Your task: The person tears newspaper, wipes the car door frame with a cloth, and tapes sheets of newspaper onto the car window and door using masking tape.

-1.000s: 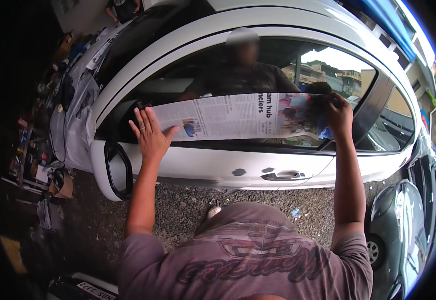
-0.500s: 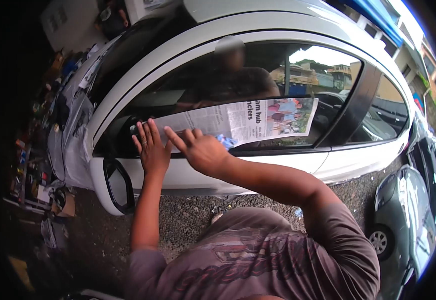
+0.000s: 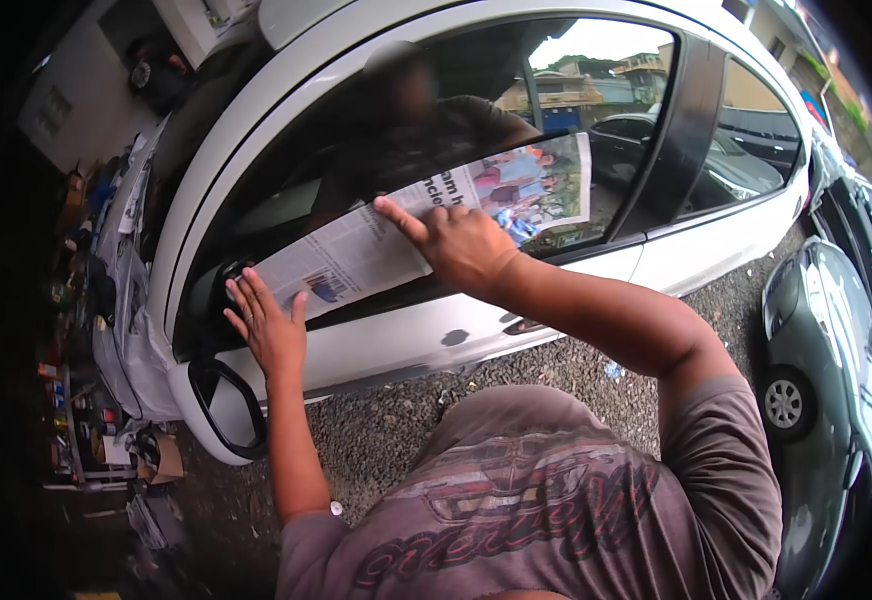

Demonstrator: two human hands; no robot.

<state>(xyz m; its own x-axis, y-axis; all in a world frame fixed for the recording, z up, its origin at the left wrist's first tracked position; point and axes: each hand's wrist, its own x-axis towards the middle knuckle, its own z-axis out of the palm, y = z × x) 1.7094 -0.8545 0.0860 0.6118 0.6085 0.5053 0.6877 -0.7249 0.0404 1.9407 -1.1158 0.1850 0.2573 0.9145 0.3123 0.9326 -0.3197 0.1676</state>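
A strip of newspaper (image 3: pixel 336 255) lies along the lower part of the dark side window (image 3: pixel 356 165) of a white car (image 3: pixel 396 355). My left hand (image 3: pixel 271 325) rests on the paper's left end with its fingers spread. Farther right along the strip, my right hand (image 3: pixel 461 245) presses on the paper, index finger stretched out and the other fingers curled. A crumpled blue-and-white wad (image 3: pixel 518 228) sticks out from under those curled fingers; its material is unclear.
The car's side mirror (image 3: pixel 228 408) juts out below my left hand. A grey car (image 3: pixel 816 330) is parked at right. Clutter and a cardboard box (image 3: pixel 161 455) stand at left. Another person (image 3: pixel 156 75) is at the upper left. Gravel (image 3: pixel 376 425) covers the ground.
My right hand has slid right along the newspaper, carrying the blue-and-white wad. My left hand stays at the left end, its fingers now wider apart. The view has shifted and tilted.
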